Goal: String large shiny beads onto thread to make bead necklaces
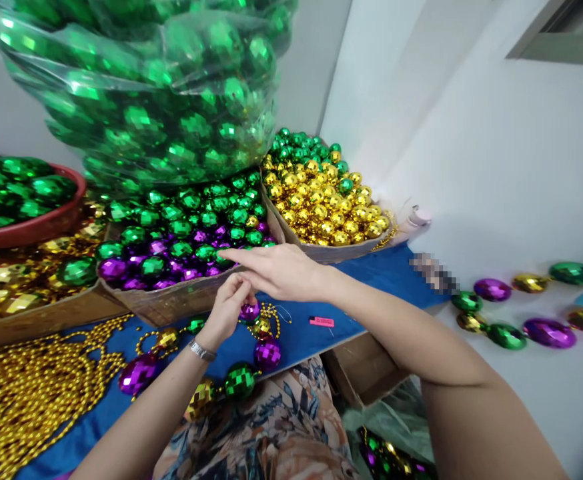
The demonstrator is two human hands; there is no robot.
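My left hand (229, 303) is closed in a pinch near the front of the bead box, fingertips touching my right hand; what it pinches is hidden. My right hand (279, 272) reaches over the box edge with fingers stretched out to the left. Below them, a strand of large faceted beads curves across the blue cloth and my lap: a purple bead (267, 352), a green bead (240, 380), a gold bead (201, 399) and others. Just behind my hands, a cardboard box (171, 303) holds green and purple beads.
Gold bead chains (36, 393) lie at left on the blue cloth (391, 270). A pink label (321, 321) lies right of my hands. Behind stand a plastic bag of green beads (171, 93), a red basin (74, 207) and a box of gold beads (321, 207). Another garland (549, 332) hangs at right.
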